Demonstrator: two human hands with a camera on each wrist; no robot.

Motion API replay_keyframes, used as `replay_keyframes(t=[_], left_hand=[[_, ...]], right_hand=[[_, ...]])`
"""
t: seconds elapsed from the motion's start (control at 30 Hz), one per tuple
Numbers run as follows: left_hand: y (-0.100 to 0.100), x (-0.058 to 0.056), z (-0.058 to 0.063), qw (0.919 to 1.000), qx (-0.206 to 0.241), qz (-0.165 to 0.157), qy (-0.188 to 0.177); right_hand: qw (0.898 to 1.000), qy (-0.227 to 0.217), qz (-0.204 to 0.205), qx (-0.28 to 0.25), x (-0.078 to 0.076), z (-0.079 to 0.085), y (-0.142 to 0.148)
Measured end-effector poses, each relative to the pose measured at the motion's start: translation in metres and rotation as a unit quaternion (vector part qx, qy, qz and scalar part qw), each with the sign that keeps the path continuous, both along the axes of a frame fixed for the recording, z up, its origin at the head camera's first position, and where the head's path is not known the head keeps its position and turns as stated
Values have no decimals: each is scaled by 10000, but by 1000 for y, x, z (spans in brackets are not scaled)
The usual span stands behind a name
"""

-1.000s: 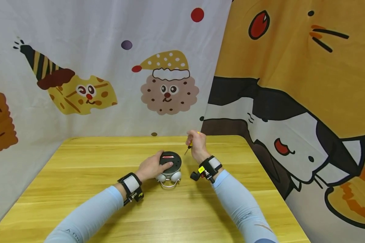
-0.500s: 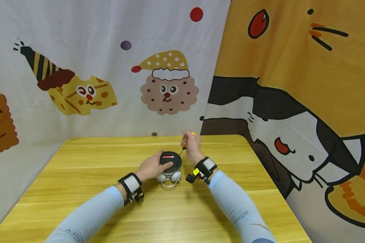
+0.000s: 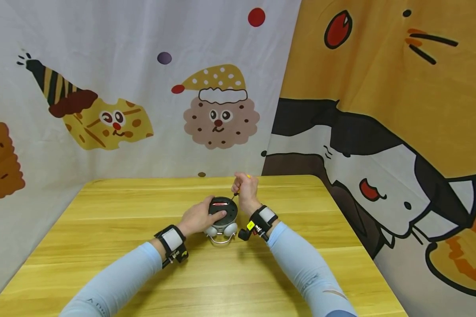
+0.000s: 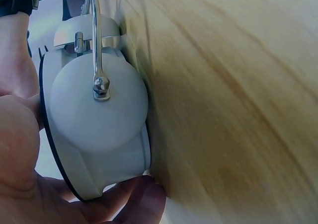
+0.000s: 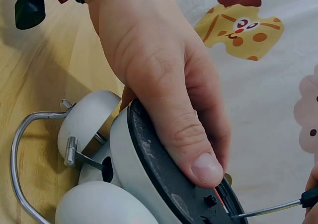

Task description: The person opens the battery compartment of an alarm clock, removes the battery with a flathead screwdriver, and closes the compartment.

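Note:
A white twin-bell alarm clock (image 3: 229, 212) lies face down on the wooden table, its black back upward and its bells and wire handle towards me. My left hand (image 3: 198, 216) grips it from the left, thumb across the back and fingers around the side. In my right hand (image 3: 247, 192) is a small screwdriver (image 5: 273, 208) with a yellow and black handle. Its metal tip meets the clock's back near a slot where something red (image 5: 219, 198) shows, as the right wrist view reveals. Most of the screwdriver's handle is hidden by my fingers.
The wooden table (image 3: 143, 281) stretches around the clock on all sides. Behind it hangs a white cloth (image 3: 123, 35) with cartoon prints, and an orange cartoon cloth (image 3: 373, 79) hangs to the right. Each wrist carries a strapped camera.
My right hand has moved left with the screwdriver, bringing its tip from beside the clock onto the clock's back. The left hand and the clock have stayed in place.

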State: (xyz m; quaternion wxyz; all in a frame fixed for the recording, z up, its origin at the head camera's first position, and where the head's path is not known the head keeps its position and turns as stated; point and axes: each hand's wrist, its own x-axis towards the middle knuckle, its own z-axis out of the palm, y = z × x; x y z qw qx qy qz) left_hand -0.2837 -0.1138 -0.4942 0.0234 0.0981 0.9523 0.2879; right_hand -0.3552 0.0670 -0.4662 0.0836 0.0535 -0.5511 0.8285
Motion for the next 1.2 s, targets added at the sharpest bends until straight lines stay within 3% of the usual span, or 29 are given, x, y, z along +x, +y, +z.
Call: replay_keyframes(t=[0.37, 0.77, 1.2], left_hand=[[-1, -2, 0, 10000, -7, -35, 35], [2, -5, -1, 9994, -114, -101, 296], [3, -3, -3, 9995, -233, -79, 200]], right_hand=[[10000, 67, 44, 25, 3, 1, -6], [9944, 642, -128, 834, 12, 3, -17], [9935, -6, -418, 1058, 17, 5, -22]])
